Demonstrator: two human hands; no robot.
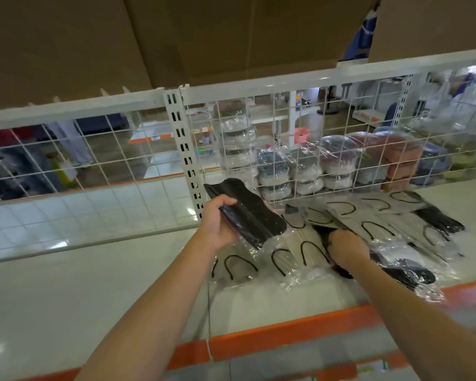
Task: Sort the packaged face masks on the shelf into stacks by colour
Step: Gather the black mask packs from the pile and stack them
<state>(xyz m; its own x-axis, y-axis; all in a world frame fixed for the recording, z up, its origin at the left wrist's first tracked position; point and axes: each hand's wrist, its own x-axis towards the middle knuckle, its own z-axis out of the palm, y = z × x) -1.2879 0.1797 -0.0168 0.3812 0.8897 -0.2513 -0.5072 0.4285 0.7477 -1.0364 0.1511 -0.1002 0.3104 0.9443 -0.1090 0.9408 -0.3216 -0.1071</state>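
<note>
Head view: left hand (217,224) grips black masks (248,213).

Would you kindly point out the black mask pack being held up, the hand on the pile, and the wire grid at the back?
black mask pack (254,215), head view, middle of the pack.
right hand (346,250), head view, back of the hand.
wire grid (300,127), head view, a white wire.

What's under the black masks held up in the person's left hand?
Under the black masks lie clear-wrapped grey masks on the white shelf; what the pack covers stays hidden.
</note>
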